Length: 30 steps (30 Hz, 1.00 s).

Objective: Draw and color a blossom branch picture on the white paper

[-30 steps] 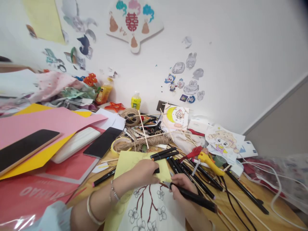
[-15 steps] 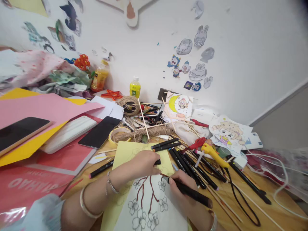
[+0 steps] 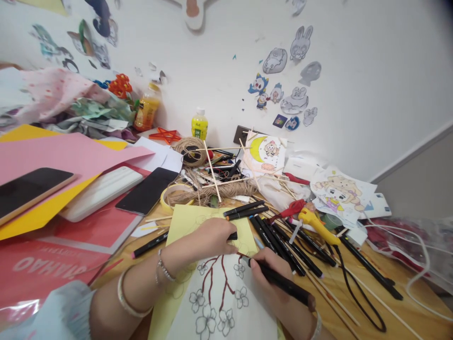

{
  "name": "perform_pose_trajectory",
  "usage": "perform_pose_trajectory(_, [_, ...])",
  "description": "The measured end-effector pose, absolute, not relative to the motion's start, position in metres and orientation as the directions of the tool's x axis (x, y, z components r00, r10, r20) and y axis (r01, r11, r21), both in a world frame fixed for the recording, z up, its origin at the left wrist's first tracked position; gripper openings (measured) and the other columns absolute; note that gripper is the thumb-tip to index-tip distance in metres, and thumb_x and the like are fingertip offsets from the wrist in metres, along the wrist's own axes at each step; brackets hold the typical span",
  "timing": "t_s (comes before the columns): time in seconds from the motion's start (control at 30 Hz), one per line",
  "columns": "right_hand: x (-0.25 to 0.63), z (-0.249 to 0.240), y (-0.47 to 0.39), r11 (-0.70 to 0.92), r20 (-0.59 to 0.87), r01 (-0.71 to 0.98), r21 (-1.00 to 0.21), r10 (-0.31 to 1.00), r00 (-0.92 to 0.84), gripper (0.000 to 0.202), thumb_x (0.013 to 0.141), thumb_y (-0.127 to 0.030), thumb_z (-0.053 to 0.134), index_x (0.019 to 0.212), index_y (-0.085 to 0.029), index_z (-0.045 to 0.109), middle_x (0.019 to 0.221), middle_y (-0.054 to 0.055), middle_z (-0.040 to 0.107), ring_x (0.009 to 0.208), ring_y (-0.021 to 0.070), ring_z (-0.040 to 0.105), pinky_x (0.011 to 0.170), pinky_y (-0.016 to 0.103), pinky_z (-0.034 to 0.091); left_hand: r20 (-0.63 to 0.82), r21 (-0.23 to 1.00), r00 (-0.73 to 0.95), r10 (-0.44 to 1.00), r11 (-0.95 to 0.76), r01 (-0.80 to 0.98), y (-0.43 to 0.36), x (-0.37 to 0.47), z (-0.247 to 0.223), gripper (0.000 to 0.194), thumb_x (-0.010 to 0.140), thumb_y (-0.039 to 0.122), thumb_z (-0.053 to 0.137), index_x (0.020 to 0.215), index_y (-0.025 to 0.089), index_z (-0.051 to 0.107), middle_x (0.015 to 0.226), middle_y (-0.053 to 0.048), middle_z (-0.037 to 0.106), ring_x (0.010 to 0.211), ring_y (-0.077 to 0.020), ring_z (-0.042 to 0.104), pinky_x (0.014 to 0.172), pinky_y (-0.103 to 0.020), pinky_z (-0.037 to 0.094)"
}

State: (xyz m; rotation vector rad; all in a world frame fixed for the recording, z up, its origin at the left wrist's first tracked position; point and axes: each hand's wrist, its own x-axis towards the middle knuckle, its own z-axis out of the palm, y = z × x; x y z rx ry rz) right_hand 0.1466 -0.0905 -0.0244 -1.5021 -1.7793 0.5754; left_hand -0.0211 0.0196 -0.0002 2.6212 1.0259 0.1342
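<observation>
My right hand (image 3: pixel 269 271) grips a black marker (image 3: pixel 286 283), its tip at the upper right of a white sheet (image 3: pixel 193 314). Outlined flowers and dark red branches are drawn on that sheet. My left hand (image 3: pixel 214 236) lies across the sheet's top, its fingers closed on a small black marker cap (image 3: pixel 233 235) that shows only in part. Under the white sheet is a yellow sheet (image 3: pixel 182 222) with faint outlines. Two black markers (image 3: pixel 246 210) rest at its top edge, and several more markers (image 3: pixel 279 241) lie right of my hands.
At left lie phones (image 3: pixel 146 191), a white power bank (image 3: pixel 102 193) and pink paper (image 3: pixel 71 153). Twine (image 3: pixel 226 190), a tape roll (image 3: pixel 166 200) and thin sticks (image 3: pixel 211 170) crowd the back. A yellow glue gun (image 3: pixel 318 224) with a black cord sits at right. Bottles (image 3: pixel 199 125) stand near the wall.
The view has shifted slightly, so wall pictures sit a little higher. Both hands keep their holds, with the marker tip near the same spot on the sheet.
</observation>
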Motion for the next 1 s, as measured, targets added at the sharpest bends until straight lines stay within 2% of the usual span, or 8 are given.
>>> perform_pose_trajectory(0.33, [0.148,-0.032,-0.091,0.250,0.265,0.623,-0.741,0.962,-0.071,0.017,0.086,-0.026,0.047,0.071,-0.021,0.053,0.060,-0.004,0.050,0.054,0.0119,0.047,0.050,0.022,0.035,-0.043,0.332,0.738,0.673,-0.687,0.646,0.019,-0.020,0.002,0.017,0.069,0.036,0.063,0.072,0.019,0.062,0.070,-0.003,0.064,0.060,-0.0175,0.056,0.048,-0.024,0.030])
perform_pose_trajectory(0.7, [0.151,-0.036,-0.090,0.225,0.236,0.635,-0.739,0.969,-0.069,0.015,0.085,-0.028,0.049,0.072,-0.021,0.054,0.061,-0.004,0.053,0.055,0.0117,0.048,0.051,0.021,0.036,-0.025,0.327,0.749,0.662,-0.703,0.632,0.019,-0.021,-0.001,0.017,0.070,0.037,0.063,0.070,0.019,0.061,0.069,-0.003,0.063,0.059,-0.0176,0.055,0.047,-0.025,0.029])
perform_pose_trajectory(1.0, [0.149,-0.032,-0.088,0.164,0.207,0.636,-0.754,0.978,-0.008,0.020,0.083,-0.028,0.050,0.065,-0.019,0.053,0.059,-0.003,0.055,0.054,0.0119,0.052,0.050,0.021,0.039,-0.052,0.318,0.751,0.658,-0.702,0.637,0.020,-0.021,0.002,0.018,0.071,0.036,0.062,0.073,0.019,0.061,0.070,-0.003,0.064,0.060,-0.0182,0.056,0.048,-0.025,0.030])
